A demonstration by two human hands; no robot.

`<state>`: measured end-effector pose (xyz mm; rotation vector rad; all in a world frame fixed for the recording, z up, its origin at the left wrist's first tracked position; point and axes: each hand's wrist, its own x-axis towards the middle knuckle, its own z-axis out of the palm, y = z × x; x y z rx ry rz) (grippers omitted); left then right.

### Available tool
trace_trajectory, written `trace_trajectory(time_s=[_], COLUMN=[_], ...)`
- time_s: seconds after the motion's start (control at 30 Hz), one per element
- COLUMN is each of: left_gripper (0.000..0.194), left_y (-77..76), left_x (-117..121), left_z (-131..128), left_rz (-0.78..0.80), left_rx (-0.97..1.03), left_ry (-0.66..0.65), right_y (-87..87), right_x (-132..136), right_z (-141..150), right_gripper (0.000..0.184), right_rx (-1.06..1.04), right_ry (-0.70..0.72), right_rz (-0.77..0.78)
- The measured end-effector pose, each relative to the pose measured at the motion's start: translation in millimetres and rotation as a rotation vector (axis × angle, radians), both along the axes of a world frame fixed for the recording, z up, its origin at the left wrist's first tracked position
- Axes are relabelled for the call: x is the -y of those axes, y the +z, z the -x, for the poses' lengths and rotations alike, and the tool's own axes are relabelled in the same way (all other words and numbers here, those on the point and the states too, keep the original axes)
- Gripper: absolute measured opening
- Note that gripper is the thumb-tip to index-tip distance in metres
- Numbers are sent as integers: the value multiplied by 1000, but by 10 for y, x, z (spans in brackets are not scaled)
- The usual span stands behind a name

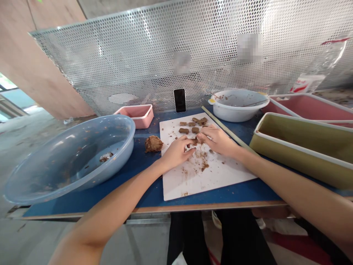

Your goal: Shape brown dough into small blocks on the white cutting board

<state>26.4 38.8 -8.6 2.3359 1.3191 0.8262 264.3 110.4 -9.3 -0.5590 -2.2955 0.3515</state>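
Brown lumps point(184, 130) sit far on the white board point(176, 184), probably out of the way; left hand point(178, 151) and right hand point(216, 140) pinch another lump point(194, 141), seemingly steadying it.

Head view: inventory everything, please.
Board: one, white, centre
Pieces: several, brown, on board
Lump: one, brown, left
Tub: one, blue, left
Small bin: one, pink, left
Phone: one, black, rear
Stick: one, pale, right
Bowl: one, white, rear right
Trough: one, olive, right
Large bin: one, pink, right
Bottle: one, clear, right
Panel: one, silver, rear
Table: one, blue, centre
Legs: two, black, below
Left hand: one, bare, over board
Right hand: one, bare, over board
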Motion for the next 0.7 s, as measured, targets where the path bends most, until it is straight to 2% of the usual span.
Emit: trace_trajectory(time_s=[0.13, 0.4, 0.57, 0.7], left_gripper=[15, 14, 13, 14], left_y=[-16, -27, -17, -3], left_x=[-9, -17, -12, -4], left_z=[5, 5, 2, -4], left_rz=[-12, -12, -12, -15], left_rx=[-5, 7, -15, -18], left_ry=[-5, -3, 5, 7], right_y=[-20, -32, -29, -27], right_x=[-7, -23, -12, -16], right_z=[20, 3, 15, 7], right_gripper=[25, 37, 21, 32], right_rx=[-70, -3, -57, 13], right_ry=[-17, 13, 5, 27], right_rz=[-53, -27, -40, 11])
